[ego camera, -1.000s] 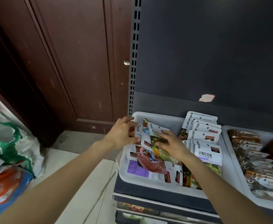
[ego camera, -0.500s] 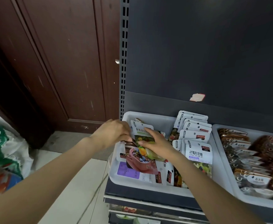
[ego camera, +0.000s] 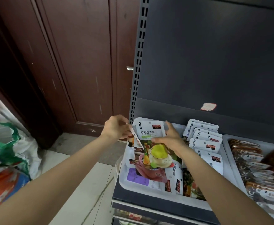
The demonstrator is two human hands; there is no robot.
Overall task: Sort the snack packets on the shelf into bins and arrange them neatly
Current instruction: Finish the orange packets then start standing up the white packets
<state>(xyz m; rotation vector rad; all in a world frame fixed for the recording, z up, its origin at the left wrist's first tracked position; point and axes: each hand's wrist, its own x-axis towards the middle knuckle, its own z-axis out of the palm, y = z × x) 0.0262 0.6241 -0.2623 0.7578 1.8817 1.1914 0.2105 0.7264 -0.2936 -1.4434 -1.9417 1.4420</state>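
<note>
Sorting is underway: the right hand (ego camera: 170, 140) pinches a white packet (ego camera: 151, 129) upright, while the left hand (ego camera: 116, 127) pinches another packet (ego camera: 137, 139) just beside it. Next, I judge, both need laying flat in the white bin (ego camera: 125, 182) below the grip.

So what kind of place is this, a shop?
Most likely a small shop or its stockroom. A grey slotted shelving upright backs white bins full of matching snack packets, a second bin holds brown wrapped snacks, and bulk sacks sit on the floor.

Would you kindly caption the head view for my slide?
Both hands, left hand and right hand, hold snack packets above the white bin on the shelf.
</note>
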